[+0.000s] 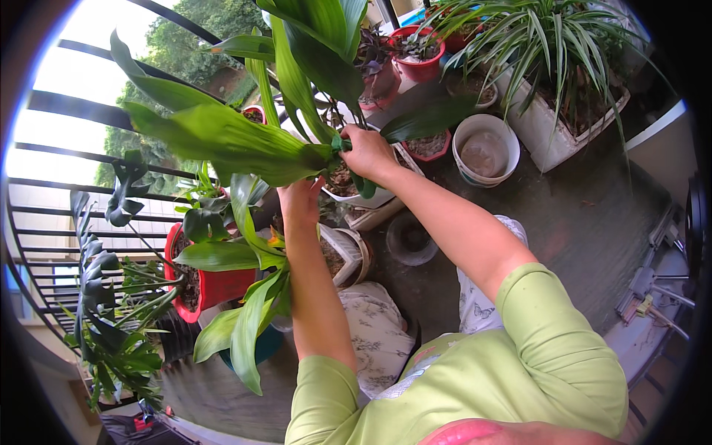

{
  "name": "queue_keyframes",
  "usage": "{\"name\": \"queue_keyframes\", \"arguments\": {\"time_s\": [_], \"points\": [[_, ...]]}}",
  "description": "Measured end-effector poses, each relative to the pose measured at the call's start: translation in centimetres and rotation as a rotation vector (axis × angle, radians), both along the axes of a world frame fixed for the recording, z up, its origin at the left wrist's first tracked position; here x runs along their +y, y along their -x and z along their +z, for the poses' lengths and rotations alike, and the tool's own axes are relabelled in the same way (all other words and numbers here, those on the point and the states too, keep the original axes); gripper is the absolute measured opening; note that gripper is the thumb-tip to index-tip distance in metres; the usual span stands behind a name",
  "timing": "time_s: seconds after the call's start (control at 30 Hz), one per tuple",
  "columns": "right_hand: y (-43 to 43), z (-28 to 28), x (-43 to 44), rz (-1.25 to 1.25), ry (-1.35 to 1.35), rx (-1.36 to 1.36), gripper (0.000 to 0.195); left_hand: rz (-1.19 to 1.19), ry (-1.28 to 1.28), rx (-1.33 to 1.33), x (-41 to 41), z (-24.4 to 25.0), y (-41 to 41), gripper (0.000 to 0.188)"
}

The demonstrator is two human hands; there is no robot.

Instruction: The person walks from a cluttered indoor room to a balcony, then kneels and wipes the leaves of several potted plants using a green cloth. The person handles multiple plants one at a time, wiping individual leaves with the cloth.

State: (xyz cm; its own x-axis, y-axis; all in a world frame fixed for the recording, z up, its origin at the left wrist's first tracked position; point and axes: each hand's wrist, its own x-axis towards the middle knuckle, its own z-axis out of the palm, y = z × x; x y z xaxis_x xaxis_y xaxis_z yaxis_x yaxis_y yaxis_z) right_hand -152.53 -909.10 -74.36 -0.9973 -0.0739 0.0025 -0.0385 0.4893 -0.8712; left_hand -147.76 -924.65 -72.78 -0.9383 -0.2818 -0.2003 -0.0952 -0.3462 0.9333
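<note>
A large broad-leaved plant (245,136) rises from a white pot (378,198) in front of me. My right hand (367,151) grips a green tie (340,143) at the plant's stems. A loose green end (364,187) of the same colour hangs below that hand, over the pot. My left hand (300,197) is up against the underside of a big leaf, left of the pot. The leaf covers most of its fingers, so its grip is hidden.
A white bucket (485,150) and a long planter (548,147) of spider plant stand to the right. Red pots (417,67) sit at the back. At left are a red planter (225,289) and black railing bars (83,108). A grey round pot (411,239) lies near my knees.
</note>
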Motion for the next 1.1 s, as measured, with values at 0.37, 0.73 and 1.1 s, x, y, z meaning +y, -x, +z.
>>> {"name": "queue_keyframes", "arguments": {"time_s": [0.37, 0.73, 1.1], "points": [[-1.5, 0.8, -2.3, 0.107, 0.036, 0.000, 0.029, -0.094, -0.098, 0.053, -2.8, -3.2, 0.3, 0.022], [-0.1, 1.4, -1.4, 0.080, 0.308, 0.214, 0.030, -0.378, -0.004, 0.311, -0.3, -0.2, -0.1, 0.055], [-1.6, 5.5, -2.1, 0.298, 0.646, 0.327, 0.029, -0.441, -0.316, 0.276, -3.1, 0.3, 0.3, 0.040]]}}
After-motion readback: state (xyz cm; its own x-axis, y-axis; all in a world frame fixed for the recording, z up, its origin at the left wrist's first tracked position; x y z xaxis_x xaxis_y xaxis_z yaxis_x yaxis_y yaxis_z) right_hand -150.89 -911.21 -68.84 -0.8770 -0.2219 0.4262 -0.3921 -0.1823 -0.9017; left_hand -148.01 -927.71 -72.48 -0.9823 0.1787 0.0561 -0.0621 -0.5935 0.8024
